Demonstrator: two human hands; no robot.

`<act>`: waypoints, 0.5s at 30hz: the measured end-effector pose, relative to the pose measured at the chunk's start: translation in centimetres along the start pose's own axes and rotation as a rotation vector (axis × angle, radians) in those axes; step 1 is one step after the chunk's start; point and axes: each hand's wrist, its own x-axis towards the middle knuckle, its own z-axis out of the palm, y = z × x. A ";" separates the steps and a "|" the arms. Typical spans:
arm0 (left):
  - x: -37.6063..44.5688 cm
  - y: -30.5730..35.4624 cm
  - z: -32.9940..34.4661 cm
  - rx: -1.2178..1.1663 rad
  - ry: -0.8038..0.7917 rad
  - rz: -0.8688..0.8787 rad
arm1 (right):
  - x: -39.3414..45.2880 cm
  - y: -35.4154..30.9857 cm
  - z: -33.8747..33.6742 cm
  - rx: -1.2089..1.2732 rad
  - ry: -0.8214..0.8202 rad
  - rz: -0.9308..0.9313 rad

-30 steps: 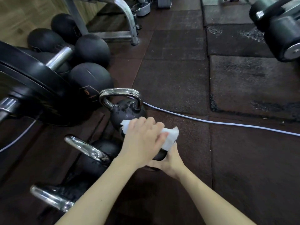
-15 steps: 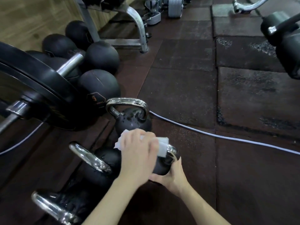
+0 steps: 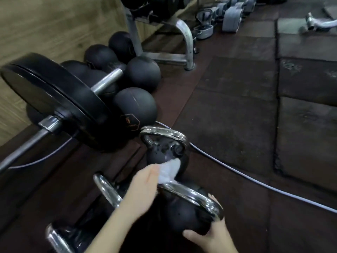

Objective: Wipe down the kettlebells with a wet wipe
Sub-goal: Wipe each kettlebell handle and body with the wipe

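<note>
- Four kettlebells in a rough row on the dark rubber floor [image 3: 237, 115], seen from the head camera, all black with chrome handles.
- Nearest-right kettlebell [image 3: 184, 216] tipped, chrome handle [image 3: 193, 196] slanting from upper left to lower right.
- Right hand [image 3: 209, 236] cupped under and around that kettlebell's body, fingers spread on the black surface, one fingertip showing past the handle's far end.
- Left hand [image 3: 144, 187] pinched shut on a white wet wipe [image 3: 169, 170], wipe bunched at the upper end of the tipped handle and lying against the lower front of the far kettlebell [image 3: 164, 150].
- Far kettlebell upright, speckled with droplets, handle arching over the top.
- Two more kettlebells to the left: one [image 3: 107, 190] just beside the left wrist, another [image 3: 60, 238] at the bottom edge, partly cut off.
- Pale cable [image 3: 237, 172] running across the floor behind the far kettlebell toward the right edge.
- Loaded barbell [image 3: 60, 99] at left with large black plates, black medicine balls [image 3: 135, 105] clustered behind against a wood-panelled wall [image 3: 45, 24].
- Metal rack leg [image 3: 187, 41] and grey equipment at the top, blurred.
</note>
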 end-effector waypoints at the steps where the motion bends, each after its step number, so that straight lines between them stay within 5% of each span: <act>1: 0.7 -0.8 -1.5 -0.048 0.055 -0.083 | 0.5 -0.6 -0.9 0.059 -0.043 0.055; 4: 2.2 -1.4 -5.6 -0.153 0.261 -0.157 | 2.9 0.3 -5.6 0.202 -0.265 0.278; 9: 6.3 1.7 -8.4 -0.143 0.464 0.002 | 11.9 -1.0 -7.9 0.014 -0.161 0.292; 12: 9.2 2.4 -7.3 0.019 0.419 0.205 | 17.2 -3.1 -5.1 -0.094 -0.158 0.213; 15: 11.6 1.0 -4.9 0.234 0.139 0.425 | 21.0 -3.9 -2.2 -0.122 -0.194 0.190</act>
